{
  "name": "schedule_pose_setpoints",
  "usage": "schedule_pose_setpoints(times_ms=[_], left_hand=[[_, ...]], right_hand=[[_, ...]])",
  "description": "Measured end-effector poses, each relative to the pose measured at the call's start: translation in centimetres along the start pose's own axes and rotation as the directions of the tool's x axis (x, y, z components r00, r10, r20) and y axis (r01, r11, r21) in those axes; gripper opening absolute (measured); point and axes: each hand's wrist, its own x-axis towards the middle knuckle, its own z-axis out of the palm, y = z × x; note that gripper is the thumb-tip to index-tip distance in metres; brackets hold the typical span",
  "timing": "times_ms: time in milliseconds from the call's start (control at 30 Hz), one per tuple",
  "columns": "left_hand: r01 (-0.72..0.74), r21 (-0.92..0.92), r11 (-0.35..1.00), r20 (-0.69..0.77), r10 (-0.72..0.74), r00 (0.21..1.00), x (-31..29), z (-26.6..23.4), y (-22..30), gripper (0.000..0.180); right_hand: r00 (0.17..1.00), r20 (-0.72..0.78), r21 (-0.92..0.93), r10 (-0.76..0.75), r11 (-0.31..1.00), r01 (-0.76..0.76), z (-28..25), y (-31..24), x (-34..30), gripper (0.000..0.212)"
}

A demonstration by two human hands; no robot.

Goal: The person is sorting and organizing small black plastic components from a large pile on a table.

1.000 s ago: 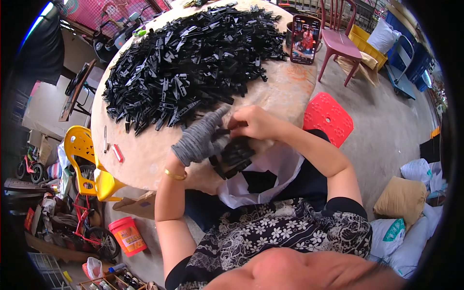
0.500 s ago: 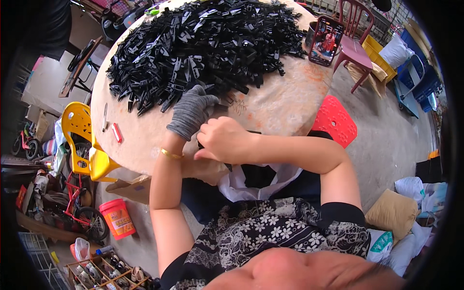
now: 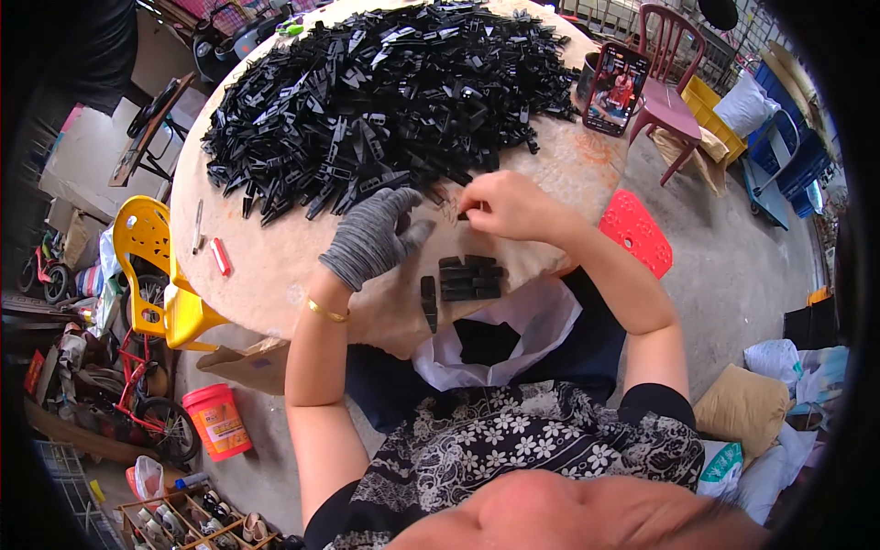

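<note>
A large heap of black plastic clip-like parts (image 3: 385, 101) covers the far half of a round table (image 3: 261, 298). My left hand (image 3: 374, 236), in a grey knit glove, is at the heap's near edge, thumb and fingers apart. Whether its fingertips touch a part is unclear. My bare right hand (image 3: 507, 206) is just to the right, its fingers pinched on a small dark part (image 3: 463, 216), mostly hidden. Nearer me, several black parts lie side by side in a neat block (image 3: 470, 279). A single black part (image 3: 428, 304) lies lengthwise to its left.
A phone (image 3: 616, 89) stands at the table's right, by a dark cup. On the left lie a pen (image 3: 198, 226) and a red-and-white marker-like item (image 3: 220, 257). An open white bag (image 3: 500, 357) is at my lap. Yellow chair (image 3: 151, 266), red stool (image 3: 637, 234) and red bucket (image 3: 217, 420) surround the table.
My right hand has moved away from the left, up and right toward the heap, uncovering the block of parts. My left hand has shifted slightly right, its thumb now spread.
</note>
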Motion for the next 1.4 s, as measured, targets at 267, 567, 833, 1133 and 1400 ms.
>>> schedule_pose_setpoints(times_ms=[267, 567, 833, 1133, 1400], left_hand=[[-0.148, 0.011, 0.989, -0.077, 0.149, 0.986, 0.0, 1.5, 0.8, 0.042], [-0.218, -0.028, 0.975, -0.112, 0.214, 0.970, 0.0, 2.3, 0.4, 0.019], [-0.217, -0.006, 0.976, -0.054, 0.216, 0.975, -0.4, 2.0, 0.8, 0.019], [-0.221, 0.020, 0.975, -0.080, 0.221, 0.972, -0.3, 2.2, 1.1, 0.018], [-0.245, 0.062, 0.968, -0.078, 0.249, 0.965, -0.4, 2.5, 0.9, 0.018]], right_hand=[[0.971, -0.235, 0.124, -0.050, 0.989, 0.081, 1.9, 1.7, -2.3, 0.011], [0.971, -0.228, 0.173, -0.074, 0.978, 0.115, 1.6, 1.0, -3.0, 0.014], [0.966, -0.249, 0.169, -0.071, 0.979, 0.116, 2.0, 1.0, -3.1, 0.014], [0.959, -0.268, 0.138, -0.087, 0.982, 0.128, 2.1, 0.9, -3.1, 0.013], [0.961, -0.260, 0.126, -0.096, 0.983, 0.133, 2.2, 0.9, -3.1, 0.013]])
